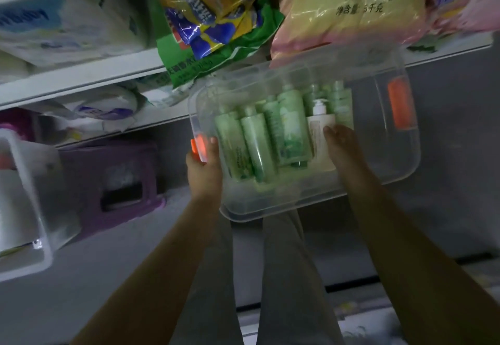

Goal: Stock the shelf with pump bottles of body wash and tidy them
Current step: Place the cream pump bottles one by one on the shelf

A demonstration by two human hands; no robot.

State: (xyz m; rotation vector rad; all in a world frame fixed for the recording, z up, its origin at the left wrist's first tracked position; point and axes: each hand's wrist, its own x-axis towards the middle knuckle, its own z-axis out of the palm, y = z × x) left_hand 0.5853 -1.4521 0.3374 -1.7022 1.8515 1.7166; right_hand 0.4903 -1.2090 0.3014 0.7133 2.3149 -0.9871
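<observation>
White shelf (81, 79) loaded with crinkled plastic bags (216, 6). Just below its edge is a clear, round-cornered plastic bin (378, 171) with two orange clips (399, 106). Inside, packed side by side, are what look like six smooth green bottles (257, 142), though blur hinders counting, and one cream pump bottle (319, 125). The left hand (203, 166) grips the bin's end by a clip, and the right hand (341, 150) grips its near wall.

One head-worn wide-angle view looks down, close, at a clear bin (392, 155) mid-frame; shelves (81, 77) cross the upper left.
</observation>
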